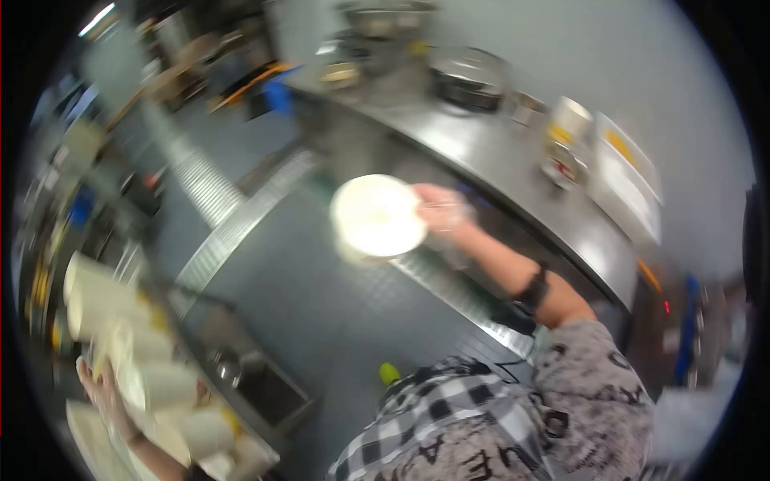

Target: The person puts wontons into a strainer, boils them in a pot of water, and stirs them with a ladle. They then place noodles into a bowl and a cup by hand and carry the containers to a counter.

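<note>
Out over the floor, my right hand, in a clear plastic glove, grips a round white bowl by its side. The bowl looks pale and bright inside and is slightly blurred. At the lower left, my gloved left hand has its fingers spread and overlaps stacks of white bowls. These stacks lie on their sides, with yellow marks on some.
A steel counter along the wall carries a round lidded pot, a white-and-yellow container and a white bin. Metal drain grates cross the grey floor. An open-topped steel box stands beside the stacks.
</note>
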A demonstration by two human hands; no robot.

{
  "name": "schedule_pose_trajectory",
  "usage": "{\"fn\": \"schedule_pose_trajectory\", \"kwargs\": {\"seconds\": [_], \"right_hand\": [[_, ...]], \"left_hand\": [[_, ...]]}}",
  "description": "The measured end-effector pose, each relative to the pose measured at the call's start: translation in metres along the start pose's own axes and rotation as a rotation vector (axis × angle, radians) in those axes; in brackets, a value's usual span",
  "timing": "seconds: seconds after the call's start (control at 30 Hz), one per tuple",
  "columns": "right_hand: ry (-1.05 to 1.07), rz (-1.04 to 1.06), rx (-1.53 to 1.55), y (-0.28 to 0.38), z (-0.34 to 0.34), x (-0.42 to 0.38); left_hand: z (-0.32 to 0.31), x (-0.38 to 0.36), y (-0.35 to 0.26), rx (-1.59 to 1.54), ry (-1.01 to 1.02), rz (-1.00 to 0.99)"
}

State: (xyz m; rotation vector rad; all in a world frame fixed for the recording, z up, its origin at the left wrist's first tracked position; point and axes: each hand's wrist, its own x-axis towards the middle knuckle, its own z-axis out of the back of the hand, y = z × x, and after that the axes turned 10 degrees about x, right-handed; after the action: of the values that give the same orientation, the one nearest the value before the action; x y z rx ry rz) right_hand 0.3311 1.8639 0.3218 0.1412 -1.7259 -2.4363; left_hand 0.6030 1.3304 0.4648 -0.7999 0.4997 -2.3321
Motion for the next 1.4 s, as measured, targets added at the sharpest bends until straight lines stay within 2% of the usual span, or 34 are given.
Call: {"fn": "schedule_pose_trajectory", "kwargs": {"seconds": [0.03,0.07,0.1,0.13,0.17,0.23,0.3,0.33,0.43,0.47,0.53,0.6,0.67,0.7,0.8,0.83,0.9,0.97,1.03,1.1,1.13,1.2,1.23,1.3,1.4], "right_hand": [[-0.087,0.171,0.072,-0.012,-0.006,-0.014],[-0.013,0.061,0.128,0.019,0.003,-0.033],[-0.022,0.015,0.290,0.038,0.009,-0.040],[-0.004,-0.024,0.326,0.039,0.015,-0.042],[0.002,0.007,0.280,0.023,0.020,-0.045],[-0.042,-0.110,0.121,0.057,0.055,-0.080],[-0.137,-0.136,0.004,0.047,0.096,-0.104],[-0.183,-0.161,-0.113,0.036,0.122,-0.111],[-0.253,-0.171,-0.072,0.012,0.214,-0.132],[-0.275,-0.011,0.021,-0.013,0.247,-0.133],[-0.281,-0.136,0.240,-0.056,0.326,-0.124],[-0.405,0.019,0.158,-0.109,0.428,-0.109],[-0.637,-0.141,-0.249,-0.153,0.530,-0.098],[-0.680,-0.289,-0.440,-0.156,0.574,-0.095],[-0.697,-0.429,-0.930,-0.217,0.702,-0.078],[-0.691,-0.429,-0.920,-0.223,0.729,-0.070],[-0.612,-0.690,-0.811,-0.226,0.779,-0.049],[-0.553,-0.714,-0.831,-0.247,0.824,-0.016],[-0.495,-0.745,-0.854,-0.289,0.846,0.007],[-0.513,-0.346,-0.814,-0.341,0.861,0.022],[-0.516,-0.352,-0.819,-0.338,0.857,0.033],[-0.317,-0.523,-0.971,-0.307,0.829,0.068],[-0.317,-0.526,-0.972,-0.300,0.822,0.081],[-0.009,-0.626,-1.040,-0.294,0.812,0.099],[0.024,-0.608,-1.009,-0.295,0.800,0.087]], "left_hand": [[-0.031,0.007,-0.009,-0.236,0.098,-0.144],[-0.060,-0.019,-0.073,-0.343,0.332,-0.229],[-0.101,-0.037,-0.122,-0.646,0.649,-0.246],[-0.137,-0.071,-0.178,-0.837,0.764,-0.038],[-0.178,-0.084,-0.190,-0.813,0.994,-0.239],[-0.202,-0.142,-0.278,-1.030,1.231,0.026],[-0.245,-0.191,-0.339,-1.134,1.356,0.055],[-0.269,-0.213,-0.366,-1.127,1.383,0.031],[-0.315,-0.263,-0.446,-1.223,1.397,-0.122],[-0.325,-0.278,-0.473,-1.272,1.444,-0.055],[-0.355,-0.308,-0.520,-1.323,1.480,0.069],[-0.377,-0.328,-0.567,-1.332,1.522,0.075],[-0.391,-0.340,-0.604,-1.350,1.567,0.057],[-0.396,-0.345,-0.624,-1.346,1.564,0.053],[-0.411,-0.360,-0.665,-1.287,1.521,0.086],[-0.416,-0.361,-0.674,-1.272,1.511,0.115],[-0.427,-0.362,-0.697,-1.261,1.501,0.141],[-0.435,-0.360,-0.716,-1.235,1.487,0.118],[-0.452,-0.355,-0.727,-1.235,1.493,0.129],[-0.462,-0.352,-0.746,-1.169,1.487,0.142],[-0.472,-0.351,-0.752,-1.171,1.495,0.143],[-0.495,-0.350,-0.767,-1.153,1.498,0.161],[-0.502,-0.350,-0.779,-1.152,1.501,0.163],[-0.510,-0.355,-0.803,-1.106,1.531,0.093],[-0.533,-0.359,-0.822,-1.040,1.521,0.008]]}}
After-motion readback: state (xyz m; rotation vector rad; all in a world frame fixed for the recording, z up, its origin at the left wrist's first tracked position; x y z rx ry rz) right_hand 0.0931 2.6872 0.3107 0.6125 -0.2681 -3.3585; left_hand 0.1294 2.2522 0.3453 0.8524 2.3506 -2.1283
